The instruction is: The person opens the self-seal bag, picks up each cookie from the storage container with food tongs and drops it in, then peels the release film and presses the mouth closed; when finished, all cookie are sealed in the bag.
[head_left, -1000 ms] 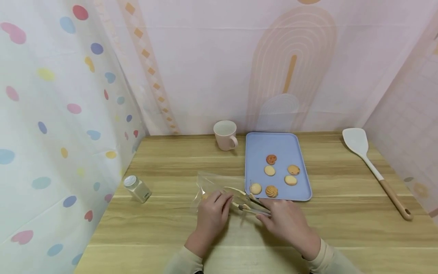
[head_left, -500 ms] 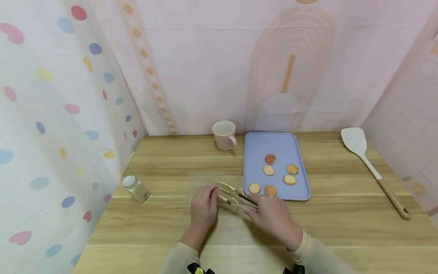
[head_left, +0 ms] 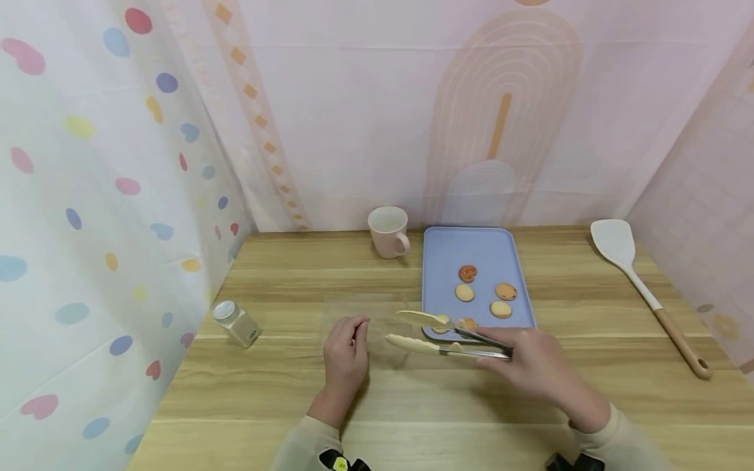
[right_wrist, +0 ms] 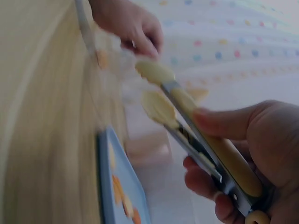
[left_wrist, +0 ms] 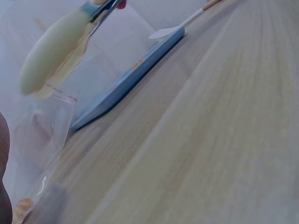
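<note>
Your right hand (head_left: 533, 363) grips the tongs (head_left: 450, 350), tips apart, near the tray (head_left: 468, 245) of cookies (head_left: 501, 309); your left hand (head_left: 346, 347) pinches the bag (left_wrist: 56, 128).

We see a blue tray (head_left: 468, 248) with yellow and brown cookies (head_left: 501, 309). Our tongs (head_left: 432, 348) have cream tips and silver arms, and the clear bag (left_wrist: 60, 123) has red marks. The worktop (head_left: 247, 405) is striped yellow-brown. We spot a pink mug (head_left: 385, 241), a white and brown spatula (head_left: 639, 284), and a white curtain (head_left: 82, 176) with colourful spots.

Cookies (head_left: 501, 309) on tray (head_left: 468, 245) (mug (head_left: 386, 237) just left)
</note>
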The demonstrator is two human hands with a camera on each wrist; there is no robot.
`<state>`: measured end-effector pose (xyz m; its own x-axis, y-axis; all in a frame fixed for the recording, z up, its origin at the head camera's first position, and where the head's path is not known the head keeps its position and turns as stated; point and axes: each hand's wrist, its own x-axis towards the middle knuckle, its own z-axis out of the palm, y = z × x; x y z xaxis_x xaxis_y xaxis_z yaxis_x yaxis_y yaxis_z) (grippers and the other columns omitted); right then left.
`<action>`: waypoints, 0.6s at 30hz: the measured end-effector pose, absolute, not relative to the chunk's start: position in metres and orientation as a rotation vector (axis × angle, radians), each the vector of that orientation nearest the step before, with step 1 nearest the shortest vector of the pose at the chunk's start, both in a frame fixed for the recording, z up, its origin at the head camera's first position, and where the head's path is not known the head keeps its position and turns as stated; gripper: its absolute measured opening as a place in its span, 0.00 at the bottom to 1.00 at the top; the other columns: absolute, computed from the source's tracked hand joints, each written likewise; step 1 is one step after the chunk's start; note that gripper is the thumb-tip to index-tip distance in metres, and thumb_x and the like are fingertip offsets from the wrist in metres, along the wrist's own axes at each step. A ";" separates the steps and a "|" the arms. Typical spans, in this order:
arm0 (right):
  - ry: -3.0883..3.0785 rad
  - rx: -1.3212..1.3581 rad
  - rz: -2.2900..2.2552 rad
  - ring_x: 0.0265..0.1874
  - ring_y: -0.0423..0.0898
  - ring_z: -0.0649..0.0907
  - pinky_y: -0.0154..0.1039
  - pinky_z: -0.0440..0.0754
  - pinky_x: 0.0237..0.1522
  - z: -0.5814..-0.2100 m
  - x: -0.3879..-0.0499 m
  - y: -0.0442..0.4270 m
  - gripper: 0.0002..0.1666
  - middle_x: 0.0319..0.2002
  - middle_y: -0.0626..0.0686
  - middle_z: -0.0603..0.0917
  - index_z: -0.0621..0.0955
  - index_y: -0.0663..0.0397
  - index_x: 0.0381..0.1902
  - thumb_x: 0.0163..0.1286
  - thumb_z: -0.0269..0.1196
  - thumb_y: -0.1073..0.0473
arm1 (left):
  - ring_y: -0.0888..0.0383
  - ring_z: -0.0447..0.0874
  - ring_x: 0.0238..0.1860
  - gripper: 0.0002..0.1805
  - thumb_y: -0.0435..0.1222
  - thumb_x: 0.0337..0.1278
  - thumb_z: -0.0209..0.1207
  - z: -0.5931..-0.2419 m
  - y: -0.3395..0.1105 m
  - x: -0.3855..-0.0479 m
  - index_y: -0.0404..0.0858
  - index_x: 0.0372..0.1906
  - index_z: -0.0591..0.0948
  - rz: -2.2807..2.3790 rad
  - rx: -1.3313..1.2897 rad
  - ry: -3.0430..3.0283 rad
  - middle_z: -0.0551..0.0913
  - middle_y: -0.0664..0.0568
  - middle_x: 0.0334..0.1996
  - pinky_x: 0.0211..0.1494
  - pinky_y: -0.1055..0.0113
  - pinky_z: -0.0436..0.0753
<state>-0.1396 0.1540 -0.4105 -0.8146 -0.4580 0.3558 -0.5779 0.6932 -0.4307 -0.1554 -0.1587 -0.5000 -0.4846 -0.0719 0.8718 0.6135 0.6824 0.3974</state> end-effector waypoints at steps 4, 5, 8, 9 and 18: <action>-2.750 0.786 0.803 0.14 0.32 0.66 0.31 0.65 0.17 -0.406 -0.145 0.184 0.27 0.31 0.48 0.87 0.85 0.50 0.49 0.49 0.76 0.51 | 0.60 0.71 0.22 0.08 0.18 0.49 0.61 -0.498 -0.158 -0.153 0.32 0.33 0.82 -0.940 -0.428 -1.906 0.77 0.50 0.22 0.22 0.76 0.70; -2.763 0.773 0.805 0.14 0.32 0.65 0.31 0.65 0.16 -0.405 -0.147 0.191 0.28 0.29 0.47 0.86 0.85 0.50 0.50 0.49 0.76 0.51 | 0.60 0.71 0.21 0.09 0.18 0.49 0.62 -0.498 -0.158 -0.152 0.32 0.33 0.83 -0.968 -0.425 -1.902 0.77 0.50 0.22 0.22 0.76 0.69; -2.802 0.735 0.806 0.12 0.32 0.61 0.31 0.63 0.15 -0.406 -0.155 0.212 0.28 0.27 0.46 0.83 0.85 0.51 0.51 0.52 0.75 0.50 | 0.60 0.70 0.20 0.08 0.18 0.50 0.62 -0.496 -0.157 -0.150 0.31 0.32 0.83 -1.058 -0.409 -1.891 0.78 0.50 0.22 0.22 0.77 0.68; -2.811 0.727 0.798 0.11 0.32 0.60 0.31 0.63 0.15 -0.407 -0.158 0.217 0.28 0.25 0.45 0.82 0.84 0.52 0.51 0.52 0.75 0.50 | 0.60 0.70 0.20 0.08 0.18 0.50 0.62 -0.496 -0.157 -0.150 0.32 0.32 0.83 -1.080 -0.404 -1.887 0.78 0.50 0.22 0.22 0.77 0.68; -2.911 0.696 0.691 0.11 0.33 0.55 0.31 0.59 0.14 -0.412 -0.176 0.248 0.28 0.12 0.38 0.59 0.83 0.53 0.54 0.55 0.73 0.50 | 0.61 0.71 0.21 0.07 0.19 0.49 0.64 -0.496 -0.159 -0.148 0.31 0.31 0.84 -1.170 -0.405 -1.881 0.79 0.52 0.24 0.23 0.76 0.71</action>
<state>-0.1760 0.2479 -0.4119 -0.8949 -0.4134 0.1678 -0.4447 0.7962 -0.4101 -0.1475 -0.1592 -0.4964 -0.5769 -0.1586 0.8013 0.6484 0.5077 0.5673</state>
